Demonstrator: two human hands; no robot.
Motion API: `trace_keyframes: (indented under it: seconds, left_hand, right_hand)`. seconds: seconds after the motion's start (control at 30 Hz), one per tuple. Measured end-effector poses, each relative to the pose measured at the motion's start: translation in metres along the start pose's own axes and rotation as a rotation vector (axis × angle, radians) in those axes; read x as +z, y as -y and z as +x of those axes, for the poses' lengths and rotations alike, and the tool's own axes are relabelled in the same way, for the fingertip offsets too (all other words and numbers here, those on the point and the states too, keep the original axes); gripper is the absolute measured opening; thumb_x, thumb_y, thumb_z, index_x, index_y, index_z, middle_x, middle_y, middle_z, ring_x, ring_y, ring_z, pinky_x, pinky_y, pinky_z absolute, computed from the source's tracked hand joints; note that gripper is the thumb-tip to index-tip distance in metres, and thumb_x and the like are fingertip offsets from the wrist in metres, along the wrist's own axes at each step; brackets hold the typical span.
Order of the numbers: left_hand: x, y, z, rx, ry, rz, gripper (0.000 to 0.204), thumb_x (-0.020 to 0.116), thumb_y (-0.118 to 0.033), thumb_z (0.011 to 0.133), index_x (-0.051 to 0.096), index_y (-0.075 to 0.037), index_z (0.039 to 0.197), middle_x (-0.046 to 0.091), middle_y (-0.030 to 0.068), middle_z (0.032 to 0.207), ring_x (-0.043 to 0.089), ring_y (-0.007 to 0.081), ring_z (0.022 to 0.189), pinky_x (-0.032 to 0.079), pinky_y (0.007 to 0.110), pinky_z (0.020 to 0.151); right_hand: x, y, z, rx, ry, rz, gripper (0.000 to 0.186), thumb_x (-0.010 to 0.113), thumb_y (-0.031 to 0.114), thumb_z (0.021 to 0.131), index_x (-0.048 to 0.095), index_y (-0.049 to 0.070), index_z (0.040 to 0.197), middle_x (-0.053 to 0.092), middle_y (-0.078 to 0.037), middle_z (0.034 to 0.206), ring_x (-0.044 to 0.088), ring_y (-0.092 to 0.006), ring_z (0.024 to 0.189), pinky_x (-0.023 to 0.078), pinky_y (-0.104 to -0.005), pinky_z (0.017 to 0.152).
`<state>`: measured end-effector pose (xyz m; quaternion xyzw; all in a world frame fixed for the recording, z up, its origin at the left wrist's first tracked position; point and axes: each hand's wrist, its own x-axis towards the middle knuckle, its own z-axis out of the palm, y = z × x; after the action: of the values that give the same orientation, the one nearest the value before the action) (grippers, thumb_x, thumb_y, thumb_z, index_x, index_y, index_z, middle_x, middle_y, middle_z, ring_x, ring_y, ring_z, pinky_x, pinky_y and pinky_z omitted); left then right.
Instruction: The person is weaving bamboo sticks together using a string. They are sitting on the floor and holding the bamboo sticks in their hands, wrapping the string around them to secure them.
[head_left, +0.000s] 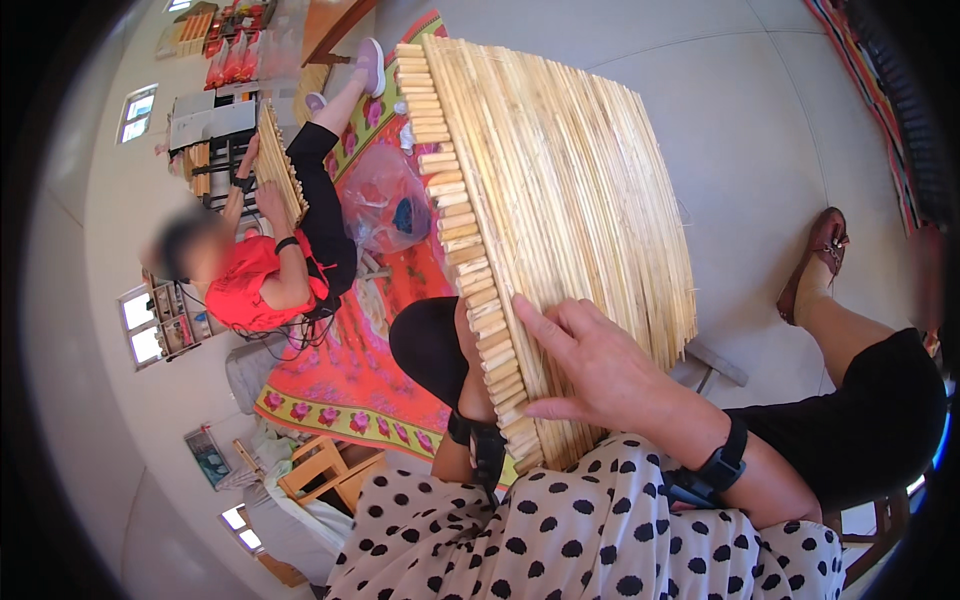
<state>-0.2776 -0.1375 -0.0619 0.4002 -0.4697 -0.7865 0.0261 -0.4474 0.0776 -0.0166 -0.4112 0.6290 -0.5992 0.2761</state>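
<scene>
A stiff mat of pale straw stalks (575, 180) lies tilted across my lap, the stalks packed side by side. Along its left edge runs a row of short, thick cut ends, with one long stalk beside them. My right hand (595, 370) rests on the near part of the mat, index finger and thumb stretched out toward that edge, the other fingers partly bent. Nothing shows in its grasp. My left hand (477, 385) is at the mat's left edge, mostly behind it; its fingers are hidden. Dark bands circle both wrists.
To the left, a seated person in red (265, 280) holds a similar straw mat (282, 165). A clear plastic bag (380, 205) lies on the red floral floor cloth (330, 385). Wooden furniture (325, 475) stands at lower left. A striped textile (870, 95) hangs at far right.
</scene>
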Motion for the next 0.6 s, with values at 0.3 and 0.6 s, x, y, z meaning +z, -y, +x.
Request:
trace_keyframes:
  seconds: [0.3,0.6]
  left_hand:
    - [0.199,-0.041,0.025,0.085,0.199,-0.527,0.031,0.042,-0.037,0.101,0.052,-0.011,0.088,0.058,0.0041,0.078,0.061,0.0198,0.077,0.053,0.036,0.077]
    - [0.283,0.005,-0.007,-0.035,0.592,-0.545,0.023,0.052,-0.029,0.099,0.050,-0.013,0.082,0.049,-0.0013,0.073,0.044,0.0093,0.059,0.036,0.023,0.053]
  right_hand:
    - [-0.040,0.051,-0.029,0.210,-0.246,-0.246,0.107,0.079,0.052,0.069,0.033,-0.010,0.142,0.051,-0.028,0.109,0.057,-0.0404,0.096,0.049,-0.0427,0.088]
    - [-0.088,0.078,-0.090,0.525,-0.473,-0.536,0.039,0.071,0.023,0.080,0.059,-0.003,0.106,0.065,-0.022,0.080,0.065,-0.0339,0.072,0.051,-0.0385,0.069]
